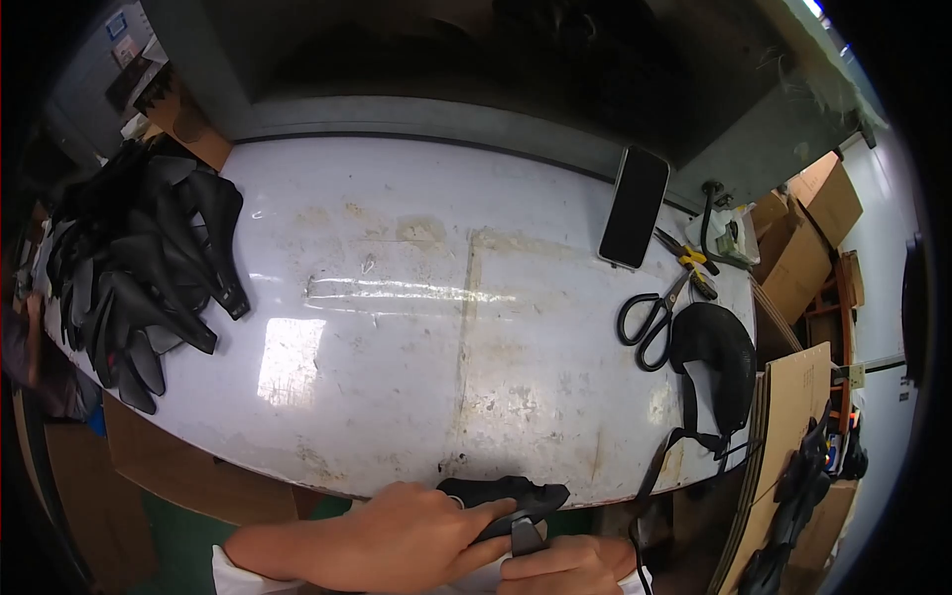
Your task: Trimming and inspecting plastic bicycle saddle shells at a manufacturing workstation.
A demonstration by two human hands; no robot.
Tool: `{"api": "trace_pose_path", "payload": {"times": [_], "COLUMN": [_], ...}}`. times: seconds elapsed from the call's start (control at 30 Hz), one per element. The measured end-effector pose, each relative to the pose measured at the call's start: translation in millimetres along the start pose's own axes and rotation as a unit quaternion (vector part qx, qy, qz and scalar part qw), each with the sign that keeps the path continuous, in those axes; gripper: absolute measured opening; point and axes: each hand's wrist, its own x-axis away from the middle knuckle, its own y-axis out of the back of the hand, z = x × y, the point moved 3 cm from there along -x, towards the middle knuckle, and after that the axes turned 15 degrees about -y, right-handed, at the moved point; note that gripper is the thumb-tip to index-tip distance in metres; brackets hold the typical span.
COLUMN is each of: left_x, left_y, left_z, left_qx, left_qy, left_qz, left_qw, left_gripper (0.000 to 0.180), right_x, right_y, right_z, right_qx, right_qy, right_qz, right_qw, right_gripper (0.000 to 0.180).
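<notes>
At the near edge of the table (387, 416), my left hand (407, 531) is closed around a black, saddle-shaped piece (501, 491), its fingers lying across the top. Close against it on the right, my right hand (565, 565) is closed on a short, flat grey piece (527, 536) that touches the black one. Whether the grey piece is a blade or a flap cannot be made out. My right hand's fingertips are partly hidden at the lower edge.
Black bicycle saddle parts (149, 258) lie heaped at the left. Toward the right are a phone (635, 208), yellow-handled pliers (698, 260), black-handled scissors (653, 322) and a black curved pouch with a strap (729, 357). Cardboard (783, 436) stands beyond the right edge; a person's arm (33, 337) shows far left.
</notes>
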Motion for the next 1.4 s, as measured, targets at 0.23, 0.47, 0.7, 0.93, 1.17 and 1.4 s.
{"api": "trace_pose_path", "payload": {"times": [0.23, 0.47, 0.7, 0.93, 1.17, 1.4], "left_x": [3, 42, 95, 104, 89, 66], "left_y": [0, 16, -17, -40, -69, -94], "left_z": [3, -15, -15, -22, -23, -4], "left_qx": [0.035, -0.103, 0.141, 0.407, 0.171, 0.235], "left_qy": [-0.001, -0.093, -0.049, 0.166, -0.001, -0.006], "left_qz": [-0.012, -0.129, -0.175, -0.095, -0.187, -0.229], "left_qw": [0.999, 0.982, 0.973, 0.893, 0.968, 0.944], "left_gripper": [0.046, 0.049, 0.058, 0.061, 0.062, 0.066], "right_x": [13, 10, 22, 31, 14, 19], "right_y": [-14, 0, 1, -16, -30, -50], "right_z": [-31, -26, -9, -2, 1, -1], "right_qx": [-0.132, -0.119, -0.022, -0.044, -0.092, -0.125], "right_qy": [0.104, 0.111, 0.094, 0.079, 0.042, 0.069], "right_qz": [-0.302, -0.208, -0.165, 0.010, -0.070, -0.158], "right_qw": [0.939, 0.965, 0.982, 0.996, 0.992, 0.977], "right_gripper": [0.024, 0.023, 0.020, 0.013, 0.015, 0.022]}}
